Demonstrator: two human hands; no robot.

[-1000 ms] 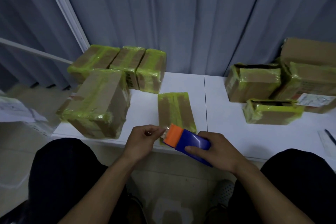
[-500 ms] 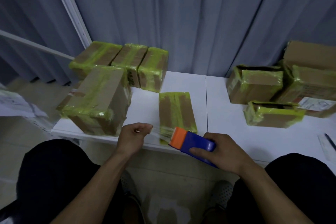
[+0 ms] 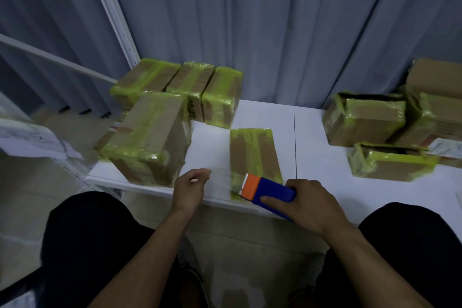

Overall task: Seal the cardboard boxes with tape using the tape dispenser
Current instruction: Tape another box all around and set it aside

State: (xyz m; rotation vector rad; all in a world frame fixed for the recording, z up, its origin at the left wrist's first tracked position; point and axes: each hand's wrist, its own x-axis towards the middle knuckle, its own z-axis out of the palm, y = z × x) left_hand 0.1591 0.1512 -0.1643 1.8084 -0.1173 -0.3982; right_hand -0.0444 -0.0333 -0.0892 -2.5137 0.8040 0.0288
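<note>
Tape dispenser (image 3: 267, 191) held over the near end of the flat box (image 3: 253, 152)

Far left of the flat box, off the worktop (image 3: 312, 165), lie some loose papers (image 3: 37, 137). Closer in on that side, a big box (image 3: 150, 142) wrapped in yellow-green tape stands at the worktop's left end. Back-left of the flat box, three wrapped boxes (image 3: 192, 87) sit side by side against the grey curtain (image 3: 250, 20).

Just left of the flat box's near end is the person's left hand (image 3: 191, 187), fingers curled in, thumb and forefinger pinching the end of a tape strip (image 3: 221, 177). The clear strip runs taut from there rightward to the dispenser's orange head.

The flat box lies lengthwise by the worktop's front edge, its top banded with yellow-green tape. The blue dispenser covers its near end, head pointing left; whether it touches the box I cannot tell. The right hand (image 3: 310, 202), just right of that near end, is wrapped round the blue body.

A thin seam (image 3: 295, 137) crosses the worktop right of the flat box. Well to the right stands an open-topped box (image 3: 365, 120), with a lower open box (image 3: 390, 165) in front of it and stacked boxes (image 3: 437, 107) at the far right.
</note>
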